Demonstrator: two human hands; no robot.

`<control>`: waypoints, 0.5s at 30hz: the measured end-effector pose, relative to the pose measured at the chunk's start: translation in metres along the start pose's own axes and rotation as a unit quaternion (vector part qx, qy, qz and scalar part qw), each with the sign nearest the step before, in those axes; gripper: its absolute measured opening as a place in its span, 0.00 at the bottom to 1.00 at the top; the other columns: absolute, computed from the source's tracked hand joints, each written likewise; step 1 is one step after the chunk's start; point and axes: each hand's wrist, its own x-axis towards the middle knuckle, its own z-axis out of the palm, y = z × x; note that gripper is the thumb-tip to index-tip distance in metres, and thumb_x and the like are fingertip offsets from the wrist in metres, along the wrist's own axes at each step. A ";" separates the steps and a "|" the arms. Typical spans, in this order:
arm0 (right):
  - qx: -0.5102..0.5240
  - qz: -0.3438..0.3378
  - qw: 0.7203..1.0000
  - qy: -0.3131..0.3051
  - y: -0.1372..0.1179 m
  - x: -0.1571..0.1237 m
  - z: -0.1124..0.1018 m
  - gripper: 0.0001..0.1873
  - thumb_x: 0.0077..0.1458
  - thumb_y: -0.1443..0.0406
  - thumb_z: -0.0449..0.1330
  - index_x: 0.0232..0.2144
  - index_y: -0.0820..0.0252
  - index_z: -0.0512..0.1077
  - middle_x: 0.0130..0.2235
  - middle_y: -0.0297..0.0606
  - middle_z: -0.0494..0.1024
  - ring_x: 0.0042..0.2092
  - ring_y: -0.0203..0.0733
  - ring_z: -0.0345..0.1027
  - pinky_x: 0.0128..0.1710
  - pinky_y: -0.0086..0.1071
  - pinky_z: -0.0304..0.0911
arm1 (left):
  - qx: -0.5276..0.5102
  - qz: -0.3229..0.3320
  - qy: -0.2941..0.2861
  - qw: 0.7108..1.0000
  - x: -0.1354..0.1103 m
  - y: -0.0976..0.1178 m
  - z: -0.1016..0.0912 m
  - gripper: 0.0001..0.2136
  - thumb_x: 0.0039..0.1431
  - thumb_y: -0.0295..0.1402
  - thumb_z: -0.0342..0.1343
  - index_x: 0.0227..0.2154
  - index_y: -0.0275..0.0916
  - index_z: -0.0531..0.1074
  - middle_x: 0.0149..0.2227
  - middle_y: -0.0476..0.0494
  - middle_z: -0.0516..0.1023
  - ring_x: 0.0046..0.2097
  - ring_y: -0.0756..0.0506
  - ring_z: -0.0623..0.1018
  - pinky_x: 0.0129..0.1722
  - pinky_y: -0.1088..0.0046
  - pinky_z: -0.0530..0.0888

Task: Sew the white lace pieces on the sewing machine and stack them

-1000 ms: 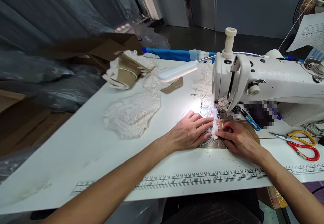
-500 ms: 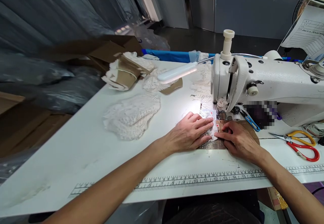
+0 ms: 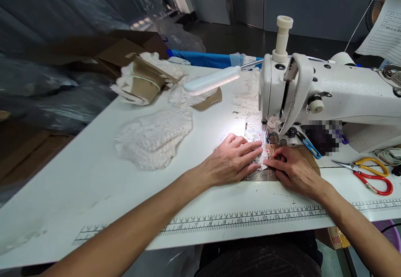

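My left hand (image 3: 230,160) lies flat with fingers stretched over a white lace piece (image 3: 260,158), pressing it down just left of the presser foot (image 3: 272,138). My right hand (image 3: 291,167) is curled, thumb and forefinger pinched together at the lace's right edge. Part of the lace is hidden beneath the left fingers. Over it stands the head of a white sewing machine (image 3: 354,95), whose bed plate (image 3: 266,176) shows brown under the hands. A lit lamp (image 3: 213,80) shines on the spot from the left.
More lace (image 3: 155,137) lies on the white table (image 3: 103,185), with a banded lace bundle (image 3: 144,82) behind it. Red-and-yellow scissors (image 3: 371,172) and blue thread snips (image 3: 310,145) rest at the right. A printed ruler (image 3: 238,222) runs along the front edge. Cardboard boxes (image 3: 122,51) stand back left.
The view has shifted slightly, so the table and lace piles sit a little further left and higher. Both hands keep nearly the same place on the lace.
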 end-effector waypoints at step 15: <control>0.008 0.013 1.000 -0.008 -0.002 0.001 0.000 0.16 0.58 0.73 0.55 0.47 0.56 0.74 0.43 0.44 0.71 0.46 0.47 0.66 0.46 0.42 0.69 | -0.016 0.003 0.025 1.000 0.005 0.004 -0.003 0.15 0.72 0.36 0.43 0.47 0.37 0.74 0.50 0.41 0.79 0.37 0.42 0.73 0.37 0.61 0.64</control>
